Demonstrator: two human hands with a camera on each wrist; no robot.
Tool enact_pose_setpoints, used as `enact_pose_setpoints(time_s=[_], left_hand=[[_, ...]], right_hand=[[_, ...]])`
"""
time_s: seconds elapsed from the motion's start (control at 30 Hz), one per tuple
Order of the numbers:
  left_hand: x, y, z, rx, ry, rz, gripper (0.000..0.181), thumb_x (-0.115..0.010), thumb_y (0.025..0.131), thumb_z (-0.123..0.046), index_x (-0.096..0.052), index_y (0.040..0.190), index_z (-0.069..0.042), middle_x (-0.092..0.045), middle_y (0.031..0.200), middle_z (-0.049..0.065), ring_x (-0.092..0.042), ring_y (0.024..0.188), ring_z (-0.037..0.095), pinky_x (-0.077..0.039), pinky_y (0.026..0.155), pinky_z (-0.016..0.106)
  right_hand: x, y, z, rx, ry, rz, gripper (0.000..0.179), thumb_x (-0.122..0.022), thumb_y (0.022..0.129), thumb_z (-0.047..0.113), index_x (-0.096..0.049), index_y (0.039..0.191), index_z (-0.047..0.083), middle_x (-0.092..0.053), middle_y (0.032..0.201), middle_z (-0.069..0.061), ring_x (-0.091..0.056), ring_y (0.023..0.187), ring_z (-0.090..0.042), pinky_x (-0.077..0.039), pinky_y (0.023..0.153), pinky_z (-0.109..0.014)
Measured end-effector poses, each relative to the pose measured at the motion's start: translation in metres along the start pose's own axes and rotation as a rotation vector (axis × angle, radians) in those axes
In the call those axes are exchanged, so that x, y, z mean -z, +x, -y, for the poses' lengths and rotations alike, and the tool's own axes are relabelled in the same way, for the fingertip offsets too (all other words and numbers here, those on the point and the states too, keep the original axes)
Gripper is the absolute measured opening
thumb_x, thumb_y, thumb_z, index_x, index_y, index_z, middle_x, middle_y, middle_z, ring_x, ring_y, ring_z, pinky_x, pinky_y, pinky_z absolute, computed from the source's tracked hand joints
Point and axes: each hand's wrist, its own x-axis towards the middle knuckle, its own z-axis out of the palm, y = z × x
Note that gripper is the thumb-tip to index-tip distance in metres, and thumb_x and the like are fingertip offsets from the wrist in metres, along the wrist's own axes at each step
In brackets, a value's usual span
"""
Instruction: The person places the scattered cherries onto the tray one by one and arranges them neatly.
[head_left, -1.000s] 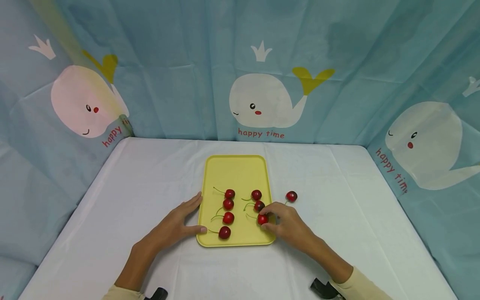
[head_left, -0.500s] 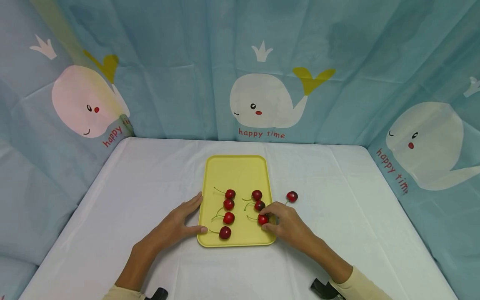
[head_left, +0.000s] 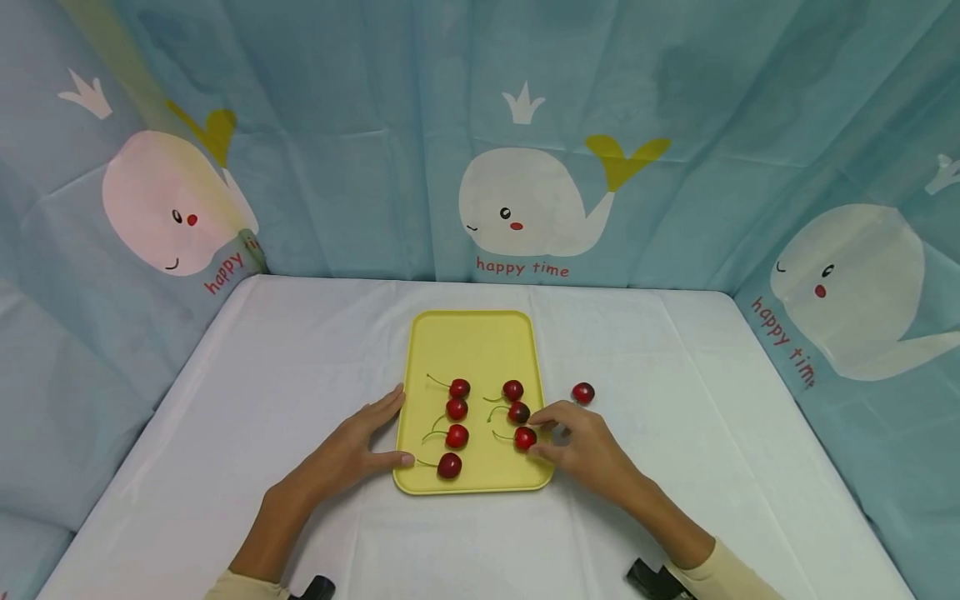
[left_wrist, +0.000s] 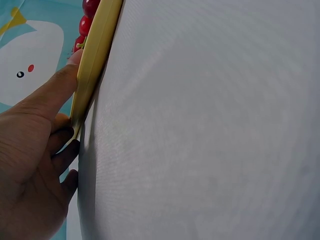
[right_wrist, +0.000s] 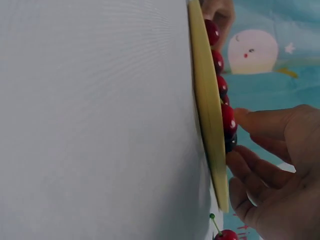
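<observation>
A yellow tray (head_left: 472, 342) lies on the table with several red cherries in two columns, stems pointing left. In the left column, the nearest cherry (head_left: 449, 465) sits close to my left thumb. My left hand (head_left: 352, 446) rests against the tray's left side, fingers spread, thumb over the rim. My right hand (head_left: 581, 442) is at the tray's right edge, its thumb and fingertips just beside the lowest cherry of the right column (head_left: 525, 438). In the right wrist view, a gap shows between the right thumb and fingers (right_wrist: 245, 162) around this cherry.
One loose cherry (head_left: 582, 392) lies on the white tablecloth (head_left: 720, 433), right of the tray and just beyond the right hand. Blue curtains (head_left: 360, 167) with printed whales stand behind and at both sides of the table.
My right hand has drawn slightly right, its thumb and fingers coming away from the lowest cherry of the right column, which stays in place. The left hand and tray have not moved.
</observation>
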Motion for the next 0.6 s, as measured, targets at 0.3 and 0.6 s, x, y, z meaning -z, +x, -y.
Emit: enact_pose_setpoints(time_s=[0.3,0.6], left_hand=[[0.000,0.000,0.000,0.010,0.001,-0.001,0.110,-0.088,0.082,-0.054,-0.030,0.169,-0.017,-0.024,0.176,0.001,-0.020,0.162,0.042,-0.025,0.126,0.066],[0.000,0.001,0.000,0.010,0.005,0.000,0.111,-0.088,0.082,-0.055,-0.029,0.169,-0.017,-0.024,0.176,0.002,-0.022,0.162,0.040,-0.027,0.126,0.065]], right_hand=[[0.012,-0.004,-0.005,-0.099,0.054,-0.027,0.033,-0.091,0.082,0.010,-0.079,0.113,0.013,-0.077,0.102,0.006,-0.071,0.093,-0.013,-0.061,0.082,-0.032],[0.025,-0.008,-0.014,-0.128,0.077,-0.083,0.033,-0.091,0.083,0.012,-0.078,0.114,0.012,-0.077,0.105,0.000,-0.071,0.094,-0.015,-0.061,0.081,-0.030]])
